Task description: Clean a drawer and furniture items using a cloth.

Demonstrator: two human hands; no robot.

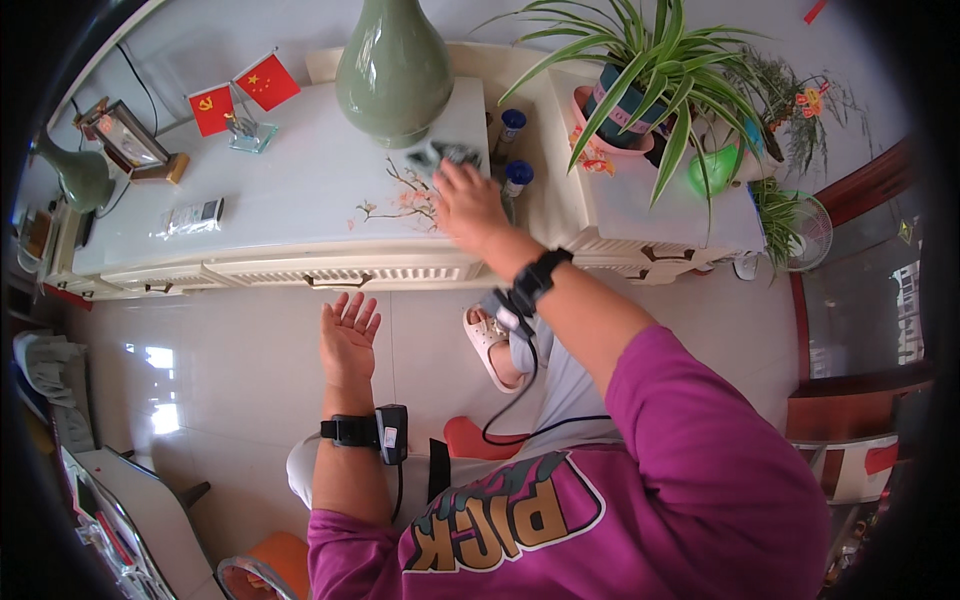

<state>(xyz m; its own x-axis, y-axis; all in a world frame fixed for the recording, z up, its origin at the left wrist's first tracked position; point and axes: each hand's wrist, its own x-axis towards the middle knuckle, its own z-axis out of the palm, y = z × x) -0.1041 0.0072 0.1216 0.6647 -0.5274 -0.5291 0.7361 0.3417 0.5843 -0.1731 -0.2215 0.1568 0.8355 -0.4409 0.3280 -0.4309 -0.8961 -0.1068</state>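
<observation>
My right hand (471, 208) lies over a dark grey-green patterned cloth (454, 154) on the white top of a low cabinet (292, 180). The fingers rest on the cloth, which looks blurred. Just behind it stands a large celadon-green vase (394, 75). Pink blossoms on a branch (409, 199) decorate the cabinet top beside my fingers, partly covered by the hand. Lower down, my left hand (350, 341) hangs in front of the drawers, palm up and fingers apart, holding nothing.
Two blue-capped containers (517, 174) stand in a recess right of the cloth. A spider plant (626, 105) spreads over the right section. Leftward are small flags (268, 82), a plastic-wrapped remote control (193, 218), a framed picture (129, 139) and a smaller vase (81, 178).
</observation>
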